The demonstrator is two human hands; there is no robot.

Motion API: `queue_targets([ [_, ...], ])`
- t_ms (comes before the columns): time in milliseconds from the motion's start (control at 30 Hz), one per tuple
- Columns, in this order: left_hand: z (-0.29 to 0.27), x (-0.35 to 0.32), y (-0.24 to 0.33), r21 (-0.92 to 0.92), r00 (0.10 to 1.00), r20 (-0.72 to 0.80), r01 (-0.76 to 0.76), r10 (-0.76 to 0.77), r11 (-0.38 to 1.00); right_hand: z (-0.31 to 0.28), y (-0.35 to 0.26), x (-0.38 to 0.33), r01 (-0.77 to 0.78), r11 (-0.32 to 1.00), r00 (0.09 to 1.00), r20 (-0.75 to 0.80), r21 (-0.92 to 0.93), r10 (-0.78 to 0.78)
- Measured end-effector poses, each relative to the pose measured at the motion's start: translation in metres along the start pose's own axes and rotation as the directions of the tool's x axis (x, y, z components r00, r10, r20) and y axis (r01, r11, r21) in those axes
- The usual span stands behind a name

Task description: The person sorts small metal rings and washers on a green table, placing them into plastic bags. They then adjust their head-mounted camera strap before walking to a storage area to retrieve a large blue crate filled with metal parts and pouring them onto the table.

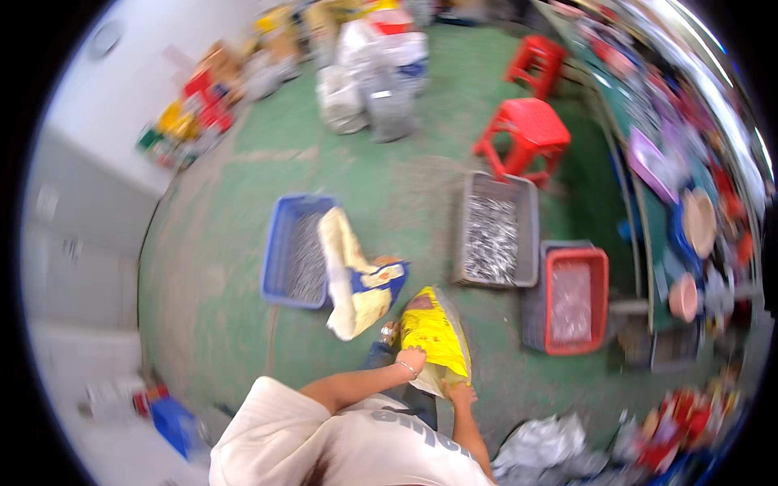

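Head view, looking down from above the person I am following. At the bottom centre of the frame is the person's light short-sleeved shirt, with both bare forearms reaching up toward the middle.

My left hand [411, 359], wearing a thin bracelet at the wrist, is closed over the near left edge of a yellow plastic sack [436, 336] that stands on the green floor [235, 324] just below the frame's centre. My right hand [462, 394] grips the sack's lower right edge; its fingers curl under the plastic, so I cannot tell how tightly they close. The sack's mouth faces up and away from me.

Just left of the sack lies a cream and blue woven bag [356, 283], slumped, its upper end draped over the rim of a blue rectangular plastic crate [279, 251] filled with grey metal pieces.

Right of centre sits a grey rectangular plastic tray [528, 235], also full of small grey metal pieces. Beside it, further right, a red plastic crate [601, 300] rests inside a grey one.

In the upper right stand two red plastic stools [531, 130]. Near the top centre are several pale filled sacks [373, 81]. A cluttered workbench [648, 211] runs down the right edge.
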State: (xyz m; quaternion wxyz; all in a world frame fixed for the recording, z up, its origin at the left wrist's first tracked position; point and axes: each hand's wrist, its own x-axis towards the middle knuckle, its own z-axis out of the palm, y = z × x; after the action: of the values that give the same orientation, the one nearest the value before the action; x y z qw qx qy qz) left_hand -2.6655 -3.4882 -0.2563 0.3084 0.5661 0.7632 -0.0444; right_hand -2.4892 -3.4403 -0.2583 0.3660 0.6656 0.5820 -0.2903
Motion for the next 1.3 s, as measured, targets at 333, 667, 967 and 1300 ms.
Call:
queue_targets([
  [333, 0.041, -0.035, 0.024, -0.343, 0.837, -0.197, 0.429, -0.51, 0.836, -0.013, 0.051, 0.067, 0.113, 0.975, 0.958, -0.28, 0.192, -0.056],
  [667, 0.063, -0.029, -0.018, -0.726, 0.684, 0.356, 0.631, -0.637, 0.272, -0.013, 0.037, 0.08, 0.032, 0.997, 0.963, -0.263, -0.069, -0.049],
  [967, -0.017, 0.004, -0.078, -0.686, 0.824, 0.029, 0.428, -0.565, 0.589, -0.121, -0.057, 0.143, 0.522, 0.759, 0.714, -0.287, -0.389, -0.638],
  [1300, -0.058, 0.042, -0.048, -0.305, 0.835, -0.442, 0.204, -0.328, 0.93, -0.119, -0.003, 0.141, 0.387, 0.902, 0.858, -0.433, 0.191, -0.277],
])
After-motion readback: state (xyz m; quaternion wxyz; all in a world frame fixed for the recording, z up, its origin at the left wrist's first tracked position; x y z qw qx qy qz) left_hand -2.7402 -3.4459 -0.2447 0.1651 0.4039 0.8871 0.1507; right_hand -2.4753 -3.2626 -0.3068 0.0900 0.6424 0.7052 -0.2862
